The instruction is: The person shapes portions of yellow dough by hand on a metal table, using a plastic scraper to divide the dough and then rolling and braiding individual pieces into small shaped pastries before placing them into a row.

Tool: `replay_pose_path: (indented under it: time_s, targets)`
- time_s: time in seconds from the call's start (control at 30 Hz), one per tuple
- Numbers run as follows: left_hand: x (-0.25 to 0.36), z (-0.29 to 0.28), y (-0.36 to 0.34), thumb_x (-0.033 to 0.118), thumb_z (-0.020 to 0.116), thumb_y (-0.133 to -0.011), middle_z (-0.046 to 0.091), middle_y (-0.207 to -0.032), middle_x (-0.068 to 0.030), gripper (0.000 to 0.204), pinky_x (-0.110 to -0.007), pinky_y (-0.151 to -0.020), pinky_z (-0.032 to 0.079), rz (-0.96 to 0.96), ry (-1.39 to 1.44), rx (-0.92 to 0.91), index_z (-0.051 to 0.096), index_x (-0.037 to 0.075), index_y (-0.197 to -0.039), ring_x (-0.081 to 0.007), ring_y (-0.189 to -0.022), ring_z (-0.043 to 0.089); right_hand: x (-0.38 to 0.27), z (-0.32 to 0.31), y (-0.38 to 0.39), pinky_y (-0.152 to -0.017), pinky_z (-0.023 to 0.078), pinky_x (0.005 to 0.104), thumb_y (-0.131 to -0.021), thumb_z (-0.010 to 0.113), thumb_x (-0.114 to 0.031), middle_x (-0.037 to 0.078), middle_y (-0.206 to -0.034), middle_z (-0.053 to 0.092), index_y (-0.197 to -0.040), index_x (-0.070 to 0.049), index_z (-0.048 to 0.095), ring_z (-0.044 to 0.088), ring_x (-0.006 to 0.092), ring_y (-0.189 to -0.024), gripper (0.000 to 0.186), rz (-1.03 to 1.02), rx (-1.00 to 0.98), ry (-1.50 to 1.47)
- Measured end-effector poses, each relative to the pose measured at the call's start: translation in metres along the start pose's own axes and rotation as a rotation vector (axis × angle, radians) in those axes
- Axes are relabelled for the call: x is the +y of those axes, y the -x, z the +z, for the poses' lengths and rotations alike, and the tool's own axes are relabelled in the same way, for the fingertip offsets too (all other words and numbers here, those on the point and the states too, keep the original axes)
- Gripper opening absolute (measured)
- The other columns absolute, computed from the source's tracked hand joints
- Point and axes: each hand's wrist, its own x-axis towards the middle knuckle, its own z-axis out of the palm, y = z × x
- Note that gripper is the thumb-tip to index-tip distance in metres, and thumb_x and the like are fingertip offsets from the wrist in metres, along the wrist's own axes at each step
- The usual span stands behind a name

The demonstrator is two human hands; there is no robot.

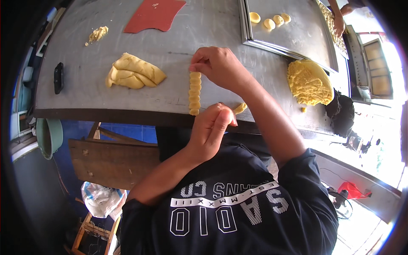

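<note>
My right hand [216, 68] is pinched at the top end of an upright row of several small, flattened yellow dough pieces [194, 91] on the steel table [85, 63]; what is between its fingertips is hidden. Below and right of the row, my left hand [212, 129] is curled closed at the table's front edge, its contents hidden. A short dough strip [240, 108] lies just beyond it. A folded dough slab [134, 72] rests to the left, and a rough dough mound [310, 83] sits to the right.
A red sheet [151, 15], dough crumbs [97, 35] and a dark oblong object [58, 78] lie on the table. A tray [284, 40] with several dough balls [268, 24] stands back right, near another person's hands [339, 23]. A green tub [49, 136] and wooden bench [110, 161] are below left.
</note>
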Motion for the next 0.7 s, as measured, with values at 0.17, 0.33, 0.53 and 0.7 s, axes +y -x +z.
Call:
replay_pose_path:
  time_s: [0.17, 0.33, 0.53, 0.7]
  targets:
    - [0.002, -0.004, 0.000, 0.037, 0.051, -0.118, 0.058, -0.088, -0.0027, 0.038, -0.030, -0.068, 0.047, -0.166, 0.143, 0.078, 0.054, 0.004, -0.135, -0.0082, -0.075, 0.051, 0.005, -0.004, 0.022, -0.077, 0.057, 0.0373, -0.099, 0.074, -0.016, 0.014, -0.094, 0.073, -0.110, -0.006, 0.080, 0.073, 0.0267, -0.084, 0.015, -0.307, 0.259, 0.001]
    - [0.002, -0.007, -0.013, 0.043, 0.039, -0.120, 0.060, -0.105, -0.0062, 0.048, -0.030, -0.073, 0.048, -0.121, 0.385, 0.228, 0.044, 0.004, -0.148, -0.0109, -0.080, 0.054, -0.022, -0.037, 0.079, -0.071, 0.055, 0.0424, -0.099, 0.078, -0.022, 0.014, -0.093, 0.069, -0.107, -0.004, 0.074, 0.070, 0.0342, -0.081, 0.021, -0.334, -0.131, -0.284]
    - [-0.007, -0.005, -0.016, 0.026, 0.042, -0.121, 0.060, -0.099, -0.0005, 0.030, -0.026, -0.079, 0.049, 0.007, 0.102, 0.166, 0.058, 0.002, -0.120, -0.0068, -0.087, 0.055, -0.038, -0.033, 0.079, -0.064, 0.055, 0.0425, -0.092, 0.084, -0.035, 0.011, -0.087, 0.069, -0.095, -0.004, 0.066, 0.071, 0.0332, -0.074, 0.036, -0.336, 0.143, -0.019]
    - [-0.003, -0.003, -0.012, 0.021, 0.039, -0.120, 0.058, -0.092, -0.0021, 0.029, -0.027, -0.075, 0.049, -0.038, 0.062, 0.237, 0.057, 0.002, -0.106, -0.0090, -0.079, 0.054, -0.041, -0.011, 0.054, -0.048, 0.049, 0.0431, -0.094, 0.084, -0.045, 0.008, -0.053, 0.060, -0.070, -0.005, 0.063, 0.062, 0.0341, -0.048, 0.051, -0.140, 0.308, -0.117]
